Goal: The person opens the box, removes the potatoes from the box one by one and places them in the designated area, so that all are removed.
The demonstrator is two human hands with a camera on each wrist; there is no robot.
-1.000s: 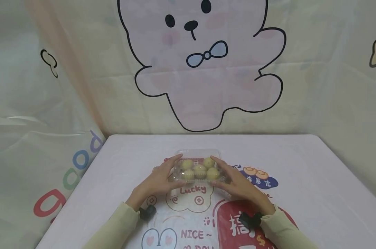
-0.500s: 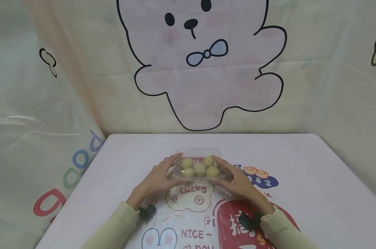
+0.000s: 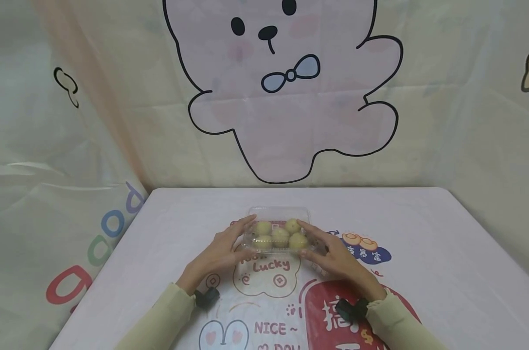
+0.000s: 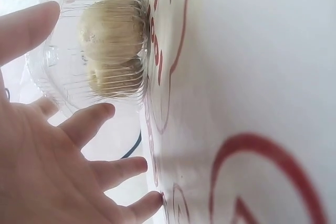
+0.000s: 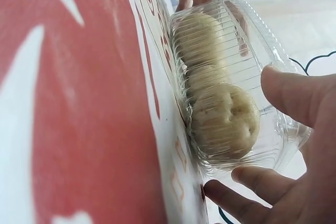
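Clerk: Head view?

Inspector: A thin, clear plastic container [image 3: 273, 250] with ribbed walls sits toward the table's [image 3: 378, 209] far edge, about midway between its left and right edges. Five round, pale yellow potatoes [image 3: 280, 238] show inside. The left hand [image 3: 218, 253] flanks the container's left end and the right hand [image 3: 334, 255] its right end, thumbs on the near side.

Clerk: Left wrist view?

Inspector: Fingers [image 4: 86, 124] spread apart, only slightly bent; the left thumb [image 4: 31, 27] extends across the container's side. Whether skin meets plastic here, I cannot tell.

Clerk: Right wrist view?

Inspector: Potato skins appear matt and uneven (the nearest one is dimpled), and the plastic rim is crimped. The right thumb [image 5: 289, 93] and fingers [image 5: 262, 182] stand wide apart about the container's end, fingertips just beside it; contact cannot be confirmed. The left hand shows at the opposite end.
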